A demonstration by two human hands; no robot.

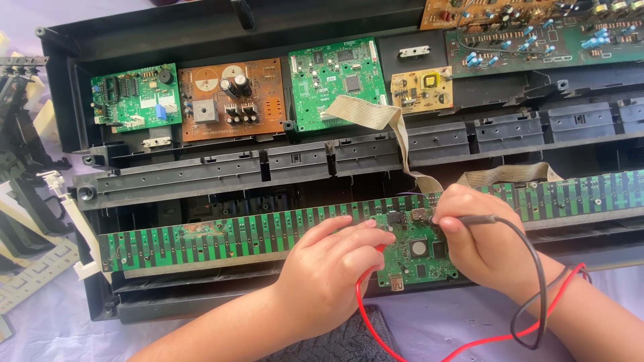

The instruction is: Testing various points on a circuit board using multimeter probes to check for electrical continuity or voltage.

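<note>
Green circuit board (417, 256), small and square with a round silver cell, lies at the front of the opened black keyboard case (201, 33), over the long green key-contact strip (221, 236); the right hand (479, 241) pinches a black test probe (463, 219) with its tip on the board's upper edge; the left hand (332, 268) curls on what seems a red probe, mostly hidden, its red lead (365, 315) trailing down; a grey ribbon cable (376, 114) runs above.
</note>
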